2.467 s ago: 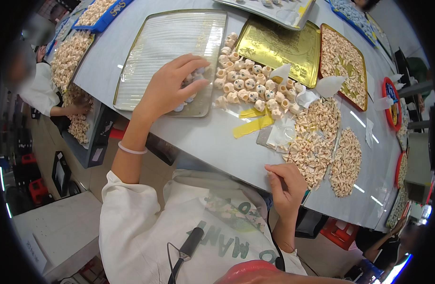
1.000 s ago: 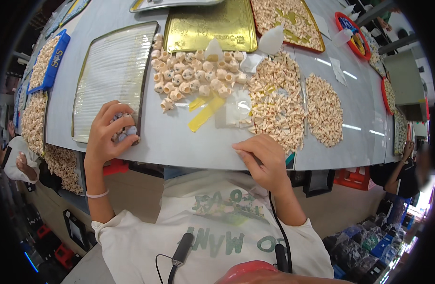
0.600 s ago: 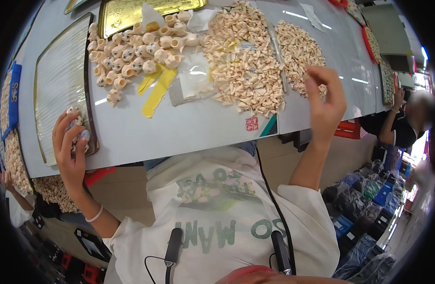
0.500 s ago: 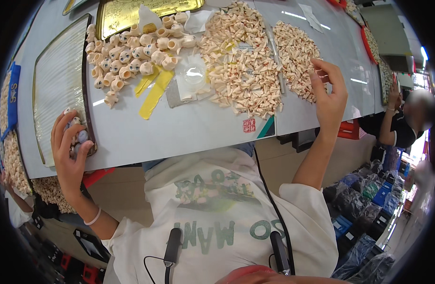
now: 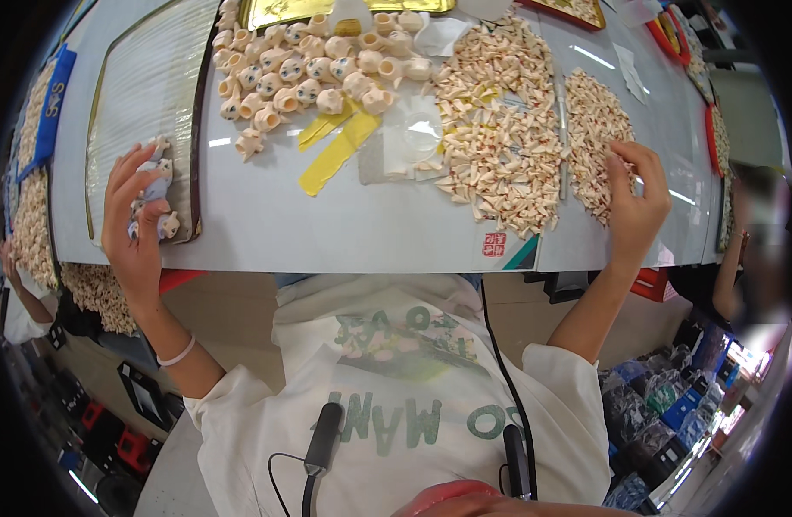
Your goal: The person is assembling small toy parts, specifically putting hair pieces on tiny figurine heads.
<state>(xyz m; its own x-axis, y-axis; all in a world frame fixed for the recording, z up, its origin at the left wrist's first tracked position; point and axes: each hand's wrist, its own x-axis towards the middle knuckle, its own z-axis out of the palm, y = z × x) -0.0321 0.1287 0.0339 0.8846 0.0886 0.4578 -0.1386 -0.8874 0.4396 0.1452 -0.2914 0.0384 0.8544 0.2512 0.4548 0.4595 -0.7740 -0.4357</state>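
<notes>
On the pale grey bench [image 5: 275,224], from largest down: toward the left edge, a shallow tray [image 5: 146,95] with a whitish ridged lining and a dark rim; right of the middle, a large pile [image 5: 504,129] of pale, pointed pieces; nearer the right edge, a smaller pile [image 5: 598,129] of the same colour, beyond a slim strip [image 5: 561,121]. Inside the tray's near right corner, a cluster of small figures [image 5: 157,185]: lilac-white bodies, peach heads, dark painted features, partly hidden by the left hand [image 5: 129,215].

Left hand: fingers arched along the cluster's left side, thumb apart and laid among the figures; cannot tell whether closed on any or merely cupped about them. Right hand [image 5: 642,194]: beside the smaller pile's near right edge, grip narrowed, thumb and forefinger tips close together; cannot tell whether pinching a piece.

Compared with one second ago: more of the figures uncovered, at the same tray corner; right hand away from the bench's near edge, now out beside the smaller pile.

Long axis of the cluster: far to near, roughly along the tray's right edge, heads at both ends. Smaller pile: likewise long from far to near, slanting slightly rightward toward the bench's near edge; single pieces pointing every way.
</notes>
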